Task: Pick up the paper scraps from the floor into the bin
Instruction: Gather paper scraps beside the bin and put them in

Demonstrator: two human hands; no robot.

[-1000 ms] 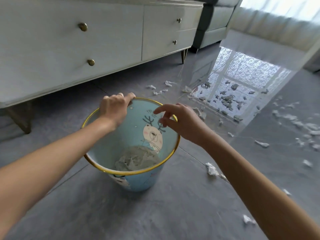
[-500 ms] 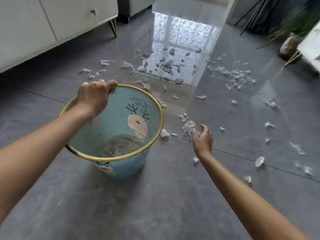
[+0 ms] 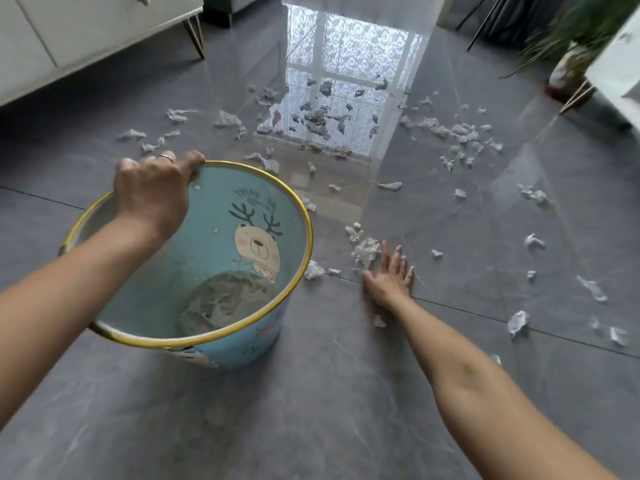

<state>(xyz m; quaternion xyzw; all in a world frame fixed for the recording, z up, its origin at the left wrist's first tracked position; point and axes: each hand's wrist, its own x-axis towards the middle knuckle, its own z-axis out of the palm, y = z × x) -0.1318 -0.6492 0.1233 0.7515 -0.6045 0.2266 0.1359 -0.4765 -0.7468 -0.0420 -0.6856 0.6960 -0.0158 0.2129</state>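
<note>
You're clamping the bin point(image 3: 194, 258) rim w/ your left hand point(image 3: 154, 199), tilting it, while your right hand point(image 3: 389, 277), fingers spread and empty, is touching the crumpled scrap point(image 3: 365, 251) on the floor point(image 3: 311, 410) beside it; a sweep could scatter bits.

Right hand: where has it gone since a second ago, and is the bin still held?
The right hand left the bin's rim and dropped to the floor, fingers spread beside a crumpled scrap, not yet gripping it. The left hand keeps its grip on the far rim; scraps still lie in the bin.
</note>
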